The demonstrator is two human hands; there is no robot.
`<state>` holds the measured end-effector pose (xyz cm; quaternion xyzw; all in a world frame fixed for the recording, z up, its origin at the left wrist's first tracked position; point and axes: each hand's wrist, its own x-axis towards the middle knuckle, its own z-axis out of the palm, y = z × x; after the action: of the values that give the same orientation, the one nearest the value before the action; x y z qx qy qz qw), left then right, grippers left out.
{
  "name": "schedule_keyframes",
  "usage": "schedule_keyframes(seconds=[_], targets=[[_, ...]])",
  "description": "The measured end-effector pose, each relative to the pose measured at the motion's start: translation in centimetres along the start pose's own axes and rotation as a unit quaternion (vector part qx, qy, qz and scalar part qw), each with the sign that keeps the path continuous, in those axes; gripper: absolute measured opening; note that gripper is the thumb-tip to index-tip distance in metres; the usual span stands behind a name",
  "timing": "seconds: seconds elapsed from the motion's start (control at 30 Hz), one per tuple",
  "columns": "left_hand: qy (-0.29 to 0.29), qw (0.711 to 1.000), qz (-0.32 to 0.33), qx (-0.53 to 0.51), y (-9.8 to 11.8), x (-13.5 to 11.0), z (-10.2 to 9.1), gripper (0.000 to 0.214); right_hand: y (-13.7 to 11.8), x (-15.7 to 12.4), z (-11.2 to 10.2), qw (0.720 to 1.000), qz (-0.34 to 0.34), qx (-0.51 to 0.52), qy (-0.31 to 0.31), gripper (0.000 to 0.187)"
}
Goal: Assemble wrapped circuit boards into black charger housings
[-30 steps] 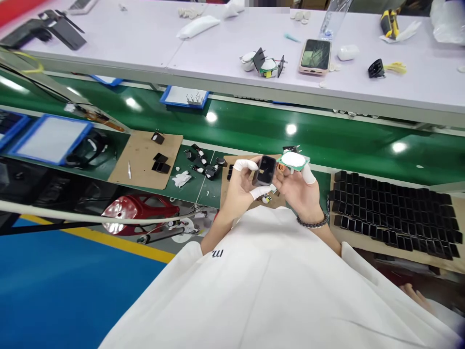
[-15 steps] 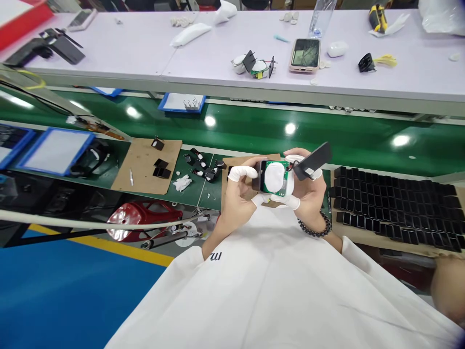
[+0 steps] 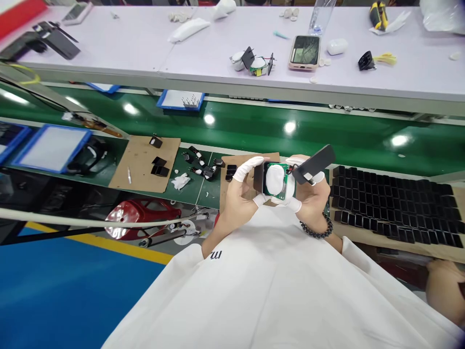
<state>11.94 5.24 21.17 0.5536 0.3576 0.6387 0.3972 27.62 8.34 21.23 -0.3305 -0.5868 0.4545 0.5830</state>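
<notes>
Between my hands, in front of my white top, is a green circuit board (image 3: 282, 186) with a round white pad (image 3: 275, 179) on its face. My left hand (image 3: 241, 196), with white finger cots, grips a black housing (image 3: 258, 177) at the board's left edge. My right hand (image 3: 311, 196) wears finger cots too and closes on the board's right side, where a white rounded part shows. A flat black panel (image 3: 314, 165), joined to the board by thin wires, slants up over my right fingers. Whether the board sits inside the housing I cannot tell.
Rows of black cases (image 3: 395, 206) lie at right. Small black parts (image 3: 201, 165) and a cardboard sheet (image 3: 140, 165) are on the green bench at left. On the raised shelf are a phone (image 3: 305, 52) and a wired assembly (image 3: 254, 62). Another person's arm (image 3: 445, 291) shows at lower right.
My left index finger has straightened upward along the black housing. The board and panel have shifted slightly to the right in view. The other person's arm has moved slightly left.
</notes>
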Motion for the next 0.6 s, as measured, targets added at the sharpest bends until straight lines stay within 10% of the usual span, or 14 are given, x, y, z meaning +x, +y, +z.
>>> schedule_keyframes(seconds=[0.6], targets=[[-0.016, 1.000, 0.020, 0.000, 0.04, -0.25, 0.36, 0.066, -0.02, -0.20, -0.08, 0.999, -0.037, 0.021, -0.004, 0.064]])
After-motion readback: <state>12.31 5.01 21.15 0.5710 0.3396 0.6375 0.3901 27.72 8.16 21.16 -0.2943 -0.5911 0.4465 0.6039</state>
